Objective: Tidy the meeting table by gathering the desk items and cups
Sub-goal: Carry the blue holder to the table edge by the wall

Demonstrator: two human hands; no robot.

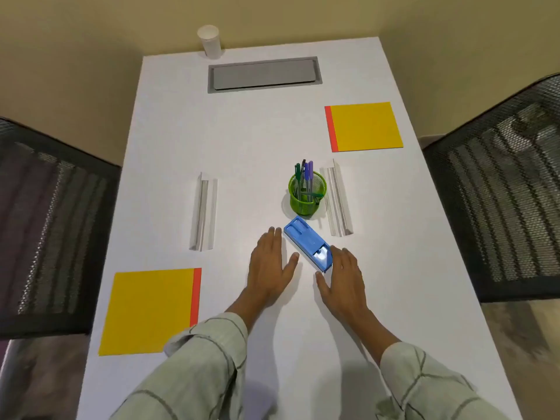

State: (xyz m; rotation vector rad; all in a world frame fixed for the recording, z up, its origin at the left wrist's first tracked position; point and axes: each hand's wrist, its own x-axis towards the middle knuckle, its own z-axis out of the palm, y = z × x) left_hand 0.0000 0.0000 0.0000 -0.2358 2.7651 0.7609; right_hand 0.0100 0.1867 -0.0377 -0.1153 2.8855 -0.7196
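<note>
A blue plastic case [307, 243] lies slantwise on the white table [257, 131], just in front of a green mesh pen holder [307, 192] with several pens. My left hand [269, 268] lies flat on the table at the case's left, fingers straight, a small gap from it. My right hand [344, 278] is flat too, its fingertips at the case's near right end. Two clear name-card stands lie flat, one at the left [203, 212] and one at the right [336, 198]. Yellow folders sit at the near left [150, 310] and far right [365, 126]. A white paper cup [209, 40] stands at the far edge.
A grey cable hatch [263, 74] is set into the table's far end. Black mesh chairs stand on the left [45, 225] and right [503, 189] sides. Beige walls close in behind the table.
</note>
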